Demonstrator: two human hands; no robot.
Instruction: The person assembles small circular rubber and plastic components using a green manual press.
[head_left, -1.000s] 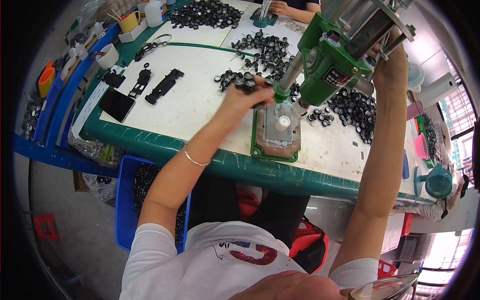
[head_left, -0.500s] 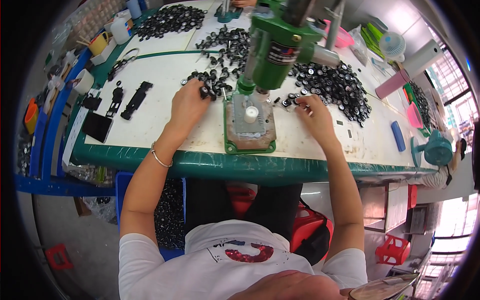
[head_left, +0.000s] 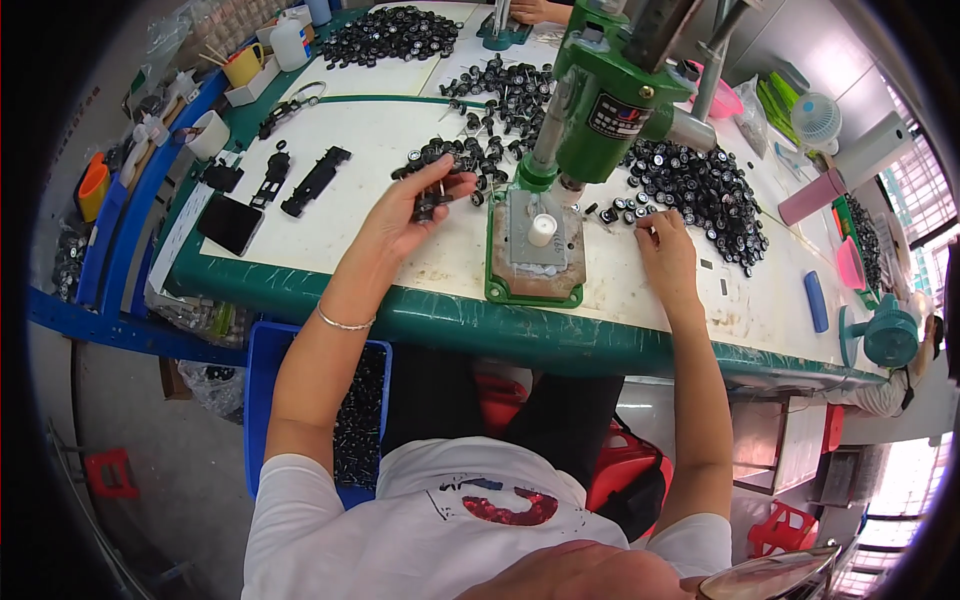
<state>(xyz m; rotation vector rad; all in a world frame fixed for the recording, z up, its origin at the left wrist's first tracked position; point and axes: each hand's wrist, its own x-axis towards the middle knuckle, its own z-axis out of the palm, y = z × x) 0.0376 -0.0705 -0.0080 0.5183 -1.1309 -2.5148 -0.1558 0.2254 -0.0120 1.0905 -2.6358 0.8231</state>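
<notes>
My left hand [head_left: 408, 212] is closed, palm partly turned up, around a wheel axle [head_left: 430, 203], a thin metal pin with black wheels. It hovers just left of the green bench press [head_left: 612, 115]. A white round post [head_left: 542, 230] stands on the press's base plate [head_left: 530, 285]. My right hand [head_left: 668, 255] is right of the press, fingertips curled together beside a few loose wheels [head_left: 628, 212]; what they pinch, if anything, is hidden. Beyond the left hand lies a heap of wheel axles [head_left: 495, 125]. A pile of black wheels with silvery centres [head_left: 705, 195] spreads behind the right hand.
Black toy-car chassis parts [head_left: 316, 182] and a dark flat panel [head_left: 230, 224] lie at the left of the white tabletop. Another wheel heap [head_left: 390, 38] is at the back, near another person's hand [head_left: 530, 11]. A blue bin [head_left: 262, 420] of small parts stands beside my legs.
My left hand has turned its palm upward, lifting the wheel axle from the heap's edge. My right fingers have drawn together beside the loose wheels. The whole view has shifted slightly.
</notes>
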